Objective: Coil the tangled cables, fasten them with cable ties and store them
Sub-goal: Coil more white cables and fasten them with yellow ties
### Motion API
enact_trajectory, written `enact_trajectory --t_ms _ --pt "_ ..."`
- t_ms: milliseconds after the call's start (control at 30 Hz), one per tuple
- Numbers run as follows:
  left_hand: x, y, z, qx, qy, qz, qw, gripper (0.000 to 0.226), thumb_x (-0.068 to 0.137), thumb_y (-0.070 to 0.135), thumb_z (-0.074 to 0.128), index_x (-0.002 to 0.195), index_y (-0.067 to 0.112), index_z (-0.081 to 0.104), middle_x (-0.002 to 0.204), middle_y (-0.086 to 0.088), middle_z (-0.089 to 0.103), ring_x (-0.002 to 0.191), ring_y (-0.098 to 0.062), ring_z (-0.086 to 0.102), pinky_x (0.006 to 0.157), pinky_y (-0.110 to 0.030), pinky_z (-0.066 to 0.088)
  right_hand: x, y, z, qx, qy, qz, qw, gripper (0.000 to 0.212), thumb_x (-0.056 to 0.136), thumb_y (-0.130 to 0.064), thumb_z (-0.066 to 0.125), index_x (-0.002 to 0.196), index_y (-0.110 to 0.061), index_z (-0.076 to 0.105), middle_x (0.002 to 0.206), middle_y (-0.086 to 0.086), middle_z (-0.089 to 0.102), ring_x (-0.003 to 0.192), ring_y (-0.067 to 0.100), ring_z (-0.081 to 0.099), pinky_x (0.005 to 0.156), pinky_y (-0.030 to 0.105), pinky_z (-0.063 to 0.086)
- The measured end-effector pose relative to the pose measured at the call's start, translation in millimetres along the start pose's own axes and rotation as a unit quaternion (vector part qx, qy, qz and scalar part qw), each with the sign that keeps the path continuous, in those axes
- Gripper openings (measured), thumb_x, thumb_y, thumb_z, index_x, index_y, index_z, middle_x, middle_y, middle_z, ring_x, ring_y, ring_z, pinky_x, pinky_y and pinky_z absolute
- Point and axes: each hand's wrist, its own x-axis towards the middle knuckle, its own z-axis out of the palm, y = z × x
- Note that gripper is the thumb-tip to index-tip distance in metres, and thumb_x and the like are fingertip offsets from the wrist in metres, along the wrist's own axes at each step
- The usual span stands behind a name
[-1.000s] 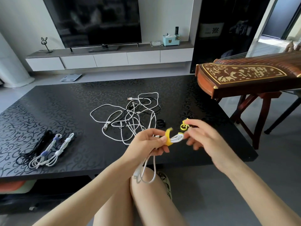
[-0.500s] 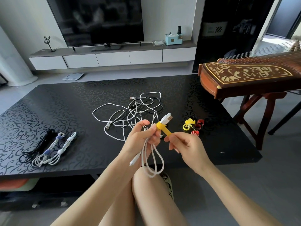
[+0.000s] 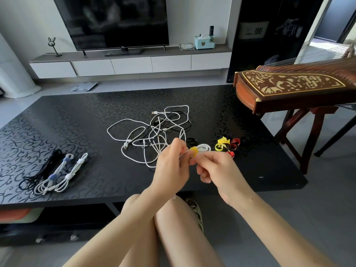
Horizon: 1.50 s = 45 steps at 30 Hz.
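Observation:
My left hand (image 3: 172,166) grips a coiled white cable (image 3: 203,148) just above the table's near edge. A yellow cable tie (image 3: 194,151) wraps around the coil, and my right hand (image 3: 217,168) pinches that tie from the right. Most of the coil is hidden behind my fingers. A tangle of white and black cables (image 3: 154,132) lies on the black table (image 3: 77,120) just beyond my hands. Loose yellow, red and black ties (image 3: 228,145) sit to the right of the tangle. Three tied bundles (image 3: 54,174) rest at the table's left.
A wooden zither (image 3: 289,87) on a stand overhangs the table's far right corner. A TV unit (image 3: 131,62) with a television stands against the back wall. My bare knees (image 3: 154,218) are below the table's near edge.
The coil has swung from hanging below my left hand to lying level between both hands. The yellow tie, loose and sticking out before, now sits wrapped around the cable.

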Motion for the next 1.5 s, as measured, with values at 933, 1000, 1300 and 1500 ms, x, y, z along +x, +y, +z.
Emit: enact_trajectory --t_ms 933,1000,1300,1500 --pt "7 14 -6 0.018 -0.142 0.13 0.981 0.041 0.076 -0.018 0.058 0.079 0.013 0.031 0.065 -0.013 0.048 0.061 -0.02 0.038 0.05 -0.038 0.036 3 31 16 0.126 0.144 -0.046 0.98 0.056 0.093 -0.038 0.056 0.044 -0.019 0.037 0.043 -0.006 0.03 0.041 0.008 0.027 0.042 0.021 0.025" --pt "7 19 -5 0.021 -0.161 0.137 0.977 0.034 0.079 -0.01 0.062 0.083 0.012 0.037 0.069 -0.012 0.052 0.063 -0.02 0.042 0.051 -0.038 0.039 5 33 13 0.082 0.162 -0.091 0.979 0.055 0.096 -0.034 0.052 0.044 -0.021 0.042 0.042 -0.011 0.035 0.043 0.006 0.032 0.045 0.022 0.028" --pt "3 17 -2 0.085 -0.103 -0.116 0.984 0.05 0.09 0.054 0.043 0.069 0.013 0.062 0.066 0.0 0.062 0.067 -0.017 0.055 0.063 -0.03 0.039 28 56 -14 -0.052 0.291 -0.268 0.917 0.018 0.09 -0.028 0.058 0.077 -0.021 0.067 0.067 -0.005 0.063 0.068 0.008 0.059 0.066 0.025 0.048" --pt "23 -18 21 -0.414 -0.194 -0.538 0.709 0.059 0.071 0.063 0.048 0.075 0.008 0.071 0.088 -0.012 0.073 0.081 -0.023 0.07 0.075 -0.034 0.052 22 92 -9 -0.33 0.117 -0.447 0.823 0.032 0.078 0.008 0.07 0.11 0.006 0.067 0.084 0.009 0.065 0.08 0.019 0.054 0.073 0.026 0.048"
